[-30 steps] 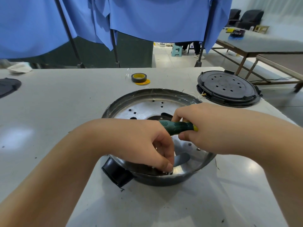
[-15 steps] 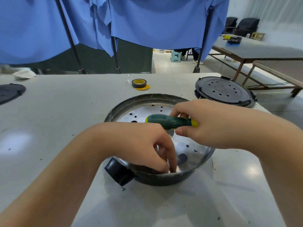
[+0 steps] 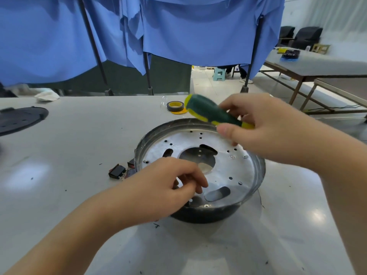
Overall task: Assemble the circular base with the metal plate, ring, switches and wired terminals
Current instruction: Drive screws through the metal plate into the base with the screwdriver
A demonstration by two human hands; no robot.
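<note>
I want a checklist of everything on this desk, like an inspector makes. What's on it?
Surface: pale grey table, with small dark specks and glare patches.
Job's things: round base with the holed metal plate lying inside; black switches lie on the table just left of it.
Clutter: tape roll behind the base; black round cover at far left; white crumpled thing at the table's back edge.
Grippers: right hand grips a green and yellow screwdriver above the base; left hand rests at the base's near rim, fingers curled, anything pinched is hidden.
Cables: thin wire by the base's right side.
Surroundings: blue curtains, a second table, dark chairs.
</note>
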